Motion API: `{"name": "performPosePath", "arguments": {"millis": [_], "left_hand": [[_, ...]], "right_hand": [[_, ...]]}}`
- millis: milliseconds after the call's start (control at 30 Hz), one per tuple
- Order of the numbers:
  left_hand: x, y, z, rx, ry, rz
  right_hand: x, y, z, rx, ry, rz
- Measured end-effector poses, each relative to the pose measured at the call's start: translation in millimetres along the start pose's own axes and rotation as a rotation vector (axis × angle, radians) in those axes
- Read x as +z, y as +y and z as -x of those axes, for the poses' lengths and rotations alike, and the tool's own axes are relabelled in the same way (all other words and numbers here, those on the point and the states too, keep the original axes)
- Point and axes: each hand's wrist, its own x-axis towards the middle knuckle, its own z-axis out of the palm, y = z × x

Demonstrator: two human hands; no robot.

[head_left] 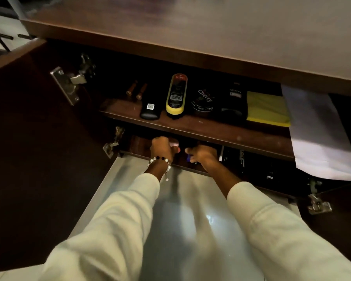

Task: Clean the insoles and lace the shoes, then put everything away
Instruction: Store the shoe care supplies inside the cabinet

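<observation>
Down low, both hands reached under the shelf (pixel 190 126): left hand (pixel 162 148) clutched something pinkish, right hand (pixel 203 156) curled round a dark item, presumably stowing them.

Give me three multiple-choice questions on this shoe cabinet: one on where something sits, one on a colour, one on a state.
1. Where does the folded cloth lie on the upper wooden shelf?
A. right end
B. left end
C. middle

2. What colour is the cloth?
A. red
B. yellow
C. blue

3. How is the dark wooden cabinet door on the left?
A. shut
B. swung open
C. missing

Answers:
1 A, it lies right of the round black polish tin.
2 B, it shows bright yellow.
3 B, its metal hinge is exposed while the left hand and right hand reach into the lower compartment.
</observation>
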Motion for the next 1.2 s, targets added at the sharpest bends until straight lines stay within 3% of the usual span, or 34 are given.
{"name": "performPosePath", "arguments": {"millis": [200,300,500,800,1067,1200], "left_hand": [[10.8,-3.2,-5.8,0.012,-0.008,-0.012],[9.5,-6.7,0.0,0.043,0.043,-0.038],[-13.0,-12.0,37.0,0.071,0.166,0.248],[-108.2,35.6,110.0,0.130,0.168,0.523],[-202.1,96.7,143.0,0.586,0.408,0.506],[-237.5,132.7,118.7,0.589,0.572,0.487]], "right_hand": [[0.3,3.6,-4.1,0.022,0.044,0.032],[-0.7,11.4,-0.2,-0.071,0.202,0.124],[-10.4,26.1,39.6,-0.195,0.315,-0.189],[-40.5,-3.6,154.0,-0.366,0.148,-0.248],[-80.1,-85.9,256.8,-0.749,0.035,-0.122],[-101.8,-124.6,279.3,-0.923,0.203,-0.166]]}}
